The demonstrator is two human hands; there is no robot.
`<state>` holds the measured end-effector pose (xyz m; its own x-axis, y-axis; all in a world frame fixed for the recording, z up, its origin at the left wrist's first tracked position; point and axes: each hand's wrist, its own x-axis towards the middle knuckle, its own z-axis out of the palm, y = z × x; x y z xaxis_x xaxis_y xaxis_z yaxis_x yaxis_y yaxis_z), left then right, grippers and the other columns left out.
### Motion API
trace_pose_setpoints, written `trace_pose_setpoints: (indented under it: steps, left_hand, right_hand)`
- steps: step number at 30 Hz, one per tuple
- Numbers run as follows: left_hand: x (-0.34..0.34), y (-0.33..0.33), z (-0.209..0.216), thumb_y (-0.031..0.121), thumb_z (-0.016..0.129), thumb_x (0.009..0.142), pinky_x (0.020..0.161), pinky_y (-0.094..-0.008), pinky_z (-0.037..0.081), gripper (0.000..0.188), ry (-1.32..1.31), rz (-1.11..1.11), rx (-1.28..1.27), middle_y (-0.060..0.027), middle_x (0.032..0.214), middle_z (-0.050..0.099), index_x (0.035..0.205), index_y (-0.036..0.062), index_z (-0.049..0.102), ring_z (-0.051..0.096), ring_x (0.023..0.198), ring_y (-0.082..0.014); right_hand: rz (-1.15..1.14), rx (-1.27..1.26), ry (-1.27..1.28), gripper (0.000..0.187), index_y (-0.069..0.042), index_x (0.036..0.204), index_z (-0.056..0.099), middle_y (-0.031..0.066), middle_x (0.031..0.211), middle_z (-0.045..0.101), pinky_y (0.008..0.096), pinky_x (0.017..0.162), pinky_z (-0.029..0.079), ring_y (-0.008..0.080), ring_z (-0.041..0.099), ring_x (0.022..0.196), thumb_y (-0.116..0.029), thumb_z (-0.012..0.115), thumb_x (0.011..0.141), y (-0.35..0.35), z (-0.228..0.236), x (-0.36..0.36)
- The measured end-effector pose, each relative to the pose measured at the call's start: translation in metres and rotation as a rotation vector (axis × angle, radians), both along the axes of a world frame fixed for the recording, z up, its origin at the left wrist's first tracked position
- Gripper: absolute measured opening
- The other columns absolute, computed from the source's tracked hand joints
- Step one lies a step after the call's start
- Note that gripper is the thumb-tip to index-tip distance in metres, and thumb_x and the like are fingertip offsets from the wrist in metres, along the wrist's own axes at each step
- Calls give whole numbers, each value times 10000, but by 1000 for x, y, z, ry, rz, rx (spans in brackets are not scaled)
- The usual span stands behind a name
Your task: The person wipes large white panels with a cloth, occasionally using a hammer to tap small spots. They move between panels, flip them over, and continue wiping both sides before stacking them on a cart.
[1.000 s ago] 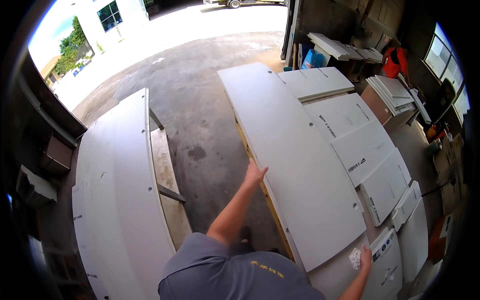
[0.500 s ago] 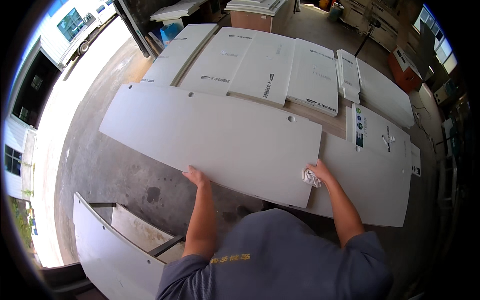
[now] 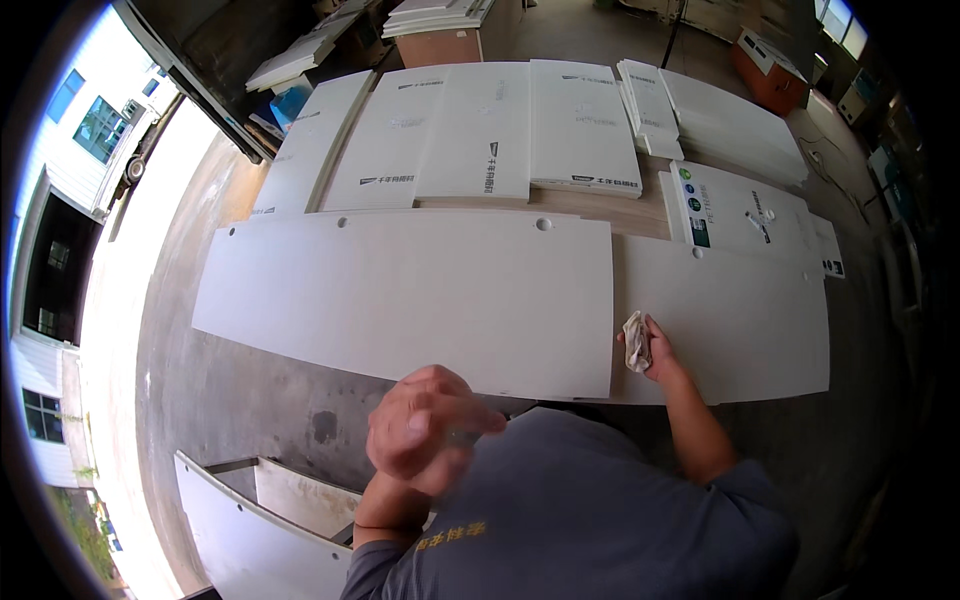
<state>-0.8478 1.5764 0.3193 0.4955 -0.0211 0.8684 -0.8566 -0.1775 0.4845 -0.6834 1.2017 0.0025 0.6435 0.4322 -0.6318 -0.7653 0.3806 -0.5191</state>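
In right hand (image 3: 660, 354), crumpled cloth (image 3: 636, 342), near smooth rectangular panel (image 3: 430, 300)

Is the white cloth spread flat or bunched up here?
Bunched up: the white cloth shows as a compact, creased wad in the right hand, with no part laid out flat.

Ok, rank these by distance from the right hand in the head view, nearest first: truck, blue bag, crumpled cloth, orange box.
1. Crumpled cloth: held in the right hand.
2. Orange box: upper right of the view.
3. Blue bag: upper left.
4. Truck: outside, farther left.
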Motion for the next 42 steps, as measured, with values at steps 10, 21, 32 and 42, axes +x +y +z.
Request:
trace_pose_setpoints:
  steps: [10, 21, 32, 42]
  left_hand:
    - [-5, -131, 89, 95, 577, 976, 469, -246, 476, 693, -304, -329, -77, -104, 886, 737, 1557, 325, 278, 605, 538, -141]
    - [-18, -145, 86, 111, 555, 963, 474, -272, 437, 235, -103, -583, 18, -46, 799, 609, 1159, 30, 656, 571, 566, -149]
    - [-96, -42, 21, -28, 624, 848, 585, -274, 500, 249, 212, 150, -348, -122, 892, 629, 1038, 34, 475, 607, 675, -157]
    - [-335, -251, -243, 160, 586, 898, 859, -391, 516, 227, 1302, 1635, -1162, -142, 1020, 688, 1093, 44, 593, 661, 987, -286]
  right_hand:
    - [-193, 147, 13, 467, -63, 1131, 659, 120, 983, 718, 388, 763, 587, 244, 704, 865, -456, 429, 1031, -8, -23, -35]
    - [-229, 244, 6, 298, -138, 1130, 649, 22, 1023, 690, 352, 633, 571, 203, 664, 899, -389, 571, 989, 15, 52, -27]
    - [416, 407, 56, 536, -98, 1444, 430, 251, 1420, 491, 397, 984, 555, 362, 511, 1298, -153, 634, 952, 127, 76, 9]
    - [1353, 437, 123, 562, -69, 1517, 330, 205, 1507, 416, 511, 1131, 393, 370, 448, 1355, -181, 501, 994, 300, 86, -97]
